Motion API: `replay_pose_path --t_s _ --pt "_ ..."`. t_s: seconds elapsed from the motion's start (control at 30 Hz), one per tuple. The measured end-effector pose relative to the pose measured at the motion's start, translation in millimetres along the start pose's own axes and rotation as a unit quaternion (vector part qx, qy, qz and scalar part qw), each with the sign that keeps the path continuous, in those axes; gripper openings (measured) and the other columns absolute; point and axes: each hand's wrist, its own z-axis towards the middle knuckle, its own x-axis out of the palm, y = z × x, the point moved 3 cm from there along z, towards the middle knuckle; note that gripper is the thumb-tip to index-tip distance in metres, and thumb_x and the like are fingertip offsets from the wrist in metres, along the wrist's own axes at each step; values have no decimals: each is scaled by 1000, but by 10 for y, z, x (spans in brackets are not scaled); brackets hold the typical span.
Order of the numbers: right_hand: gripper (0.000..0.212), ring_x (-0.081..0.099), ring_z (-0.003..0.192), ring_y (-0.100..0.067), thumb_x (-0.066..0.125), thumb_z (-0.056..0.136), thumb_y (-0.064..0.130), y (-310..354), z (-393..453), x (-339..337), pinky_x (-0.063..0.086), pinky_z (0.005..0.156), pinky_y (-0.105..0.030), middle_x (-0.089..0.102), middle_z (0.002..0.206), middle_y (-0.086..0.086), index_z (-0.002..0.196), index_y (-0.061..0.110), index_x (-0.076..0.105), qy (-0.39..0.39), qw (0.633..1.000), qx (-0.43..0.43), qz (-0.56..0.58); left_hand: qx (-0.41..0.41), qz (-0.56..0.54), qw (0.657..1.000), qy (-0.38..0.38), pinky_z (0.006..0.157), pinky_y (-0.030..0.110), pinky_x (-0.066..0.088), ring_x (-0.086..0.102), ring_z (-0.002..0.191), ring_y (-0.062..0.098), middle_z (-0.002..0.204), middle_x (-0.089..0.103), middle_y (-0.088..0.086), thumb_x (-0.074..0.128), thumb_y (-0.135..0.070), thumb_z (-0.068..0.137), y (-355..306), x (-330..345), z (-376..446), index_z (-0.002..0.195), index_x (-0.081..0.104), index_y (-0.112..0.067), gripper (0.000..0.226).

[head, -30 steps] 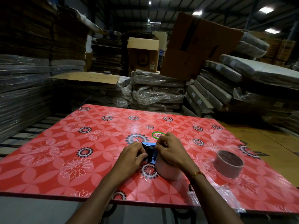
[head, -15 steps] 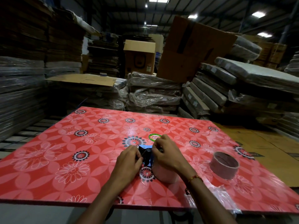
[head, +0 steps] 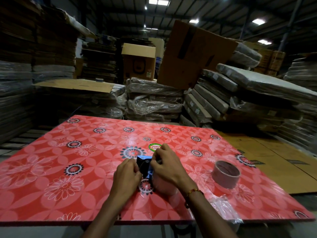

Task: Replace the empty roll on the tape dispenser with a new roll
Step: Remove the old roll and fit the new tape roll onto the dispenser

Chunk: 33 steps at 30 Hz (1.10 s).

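A blue and black tape dispenser stands on the red flowered table, with a pale tape roll mounted on it. My left hand grips the dispenser's left side with curled fingers. My right hand lies over the roll, its fingertips pinching at the dispenser's top by the toothed blade; what they pinch is hidden. A brown cardboard roll stands apart to the right on the table.
Crumpled clear plastic lies at the table's front right edge. Wrapped bundles, cardboard boxes and stacked sheets crowd the space behind and left. Flat cardboard covers the floor on the right.
Both hands stay on the dispenser with only slight finger shifts. The camera view has drifted a little, so the table appears lower and nearer.
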Motion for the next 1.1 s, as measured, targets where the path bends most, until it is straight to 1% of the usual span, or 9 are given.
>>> replay_pose_path --t_s 0.13,0.27,0.4,0.53,0.63,0.77,0.9,1.03,1.1 --pt "10 47 78 -19 59 83 16 -30 12 39 34 68 -29 43 88 1 77 7 59 4 1000 7 3 5 -35 999 16 70 37 47 57 75 21 77 56 -4 69 -10 71 -8 -39 -36 70 59 -15 11" --pt "9 46 77 -17 59 84 15 -52 21 43 32 66 -29 42 86 3 76 11 59 2 1000 -7 -2 20 -67 997 -11 73 34 50 59 75 16 82 55 -5 73 -23 80 -37 -56 -41 73 59 -20 17" --pt "12 49 80 -21 56 88 15 -68 8 49 36 67 -32 43 87 4 79 10 58 1 1000 -16 -13 62 -79 994 -31 75 38 52 60 76 16 86 53 -3 68 -17 86 -54 -47 0 78 61 -18 11" --pt "14 45 75 -15 55 90 17 -69 8 48 29 64 -26 39 83 9 78 10 57 -1 1000 -9 -7 67 -88 993 -48 72 42 52 59 73 15 81 56 -3 68 -11 83 -31 -65 16 74 60 -17 14" --pt "10 45 77 -12 60 85 18 -58 10 29 33 63 -21 40 85 9 78 12 61 12 1000 -10 4 67 -96 992 -51 72 42 53 60 72 12 80 57 -5 69 -10 82 -20 -75 11 73 60 -18 15" --pt "9 48 82 -17 60 82 19 -27 -1 46 34 70 -27 46 90 2 77 12 63 9 1000 -18 -18 72 -93 991 -58 68 43 53 61 72 16 79 57 -5 69 -11 81 -17 -75 1 72 59 -19 15" --pt "14 43 93 -18 52 85 31 25 -60 57 34 77 -37 48 100 4 85 19 59 -16 991 -41 -126 70 -86 992 -60 67 43 53 61 72 16 76 59 -7 69 -9 81 -19 -81 -12 71 57 -20 19" --pt "12 54 84 -24 53 87 24 36 -37 30 47 74 -46 48 98 2 83 15 59 31 998 -30 -47 41 -92 993 -60 67 42 55 65 71 13 75 64 -9 68 -15 81 11 -94 -1 72 56 -21 17" --pt "12 55 85 -22 56 88 21 22 1 10 49 75 -47 50 98 0 81 13 62 53 998 -15 -23 24 -95 994 -58 68 40 54 66 70 11 73 66 -10 71 -14 81 16 -106 1 71 58 -20 18"
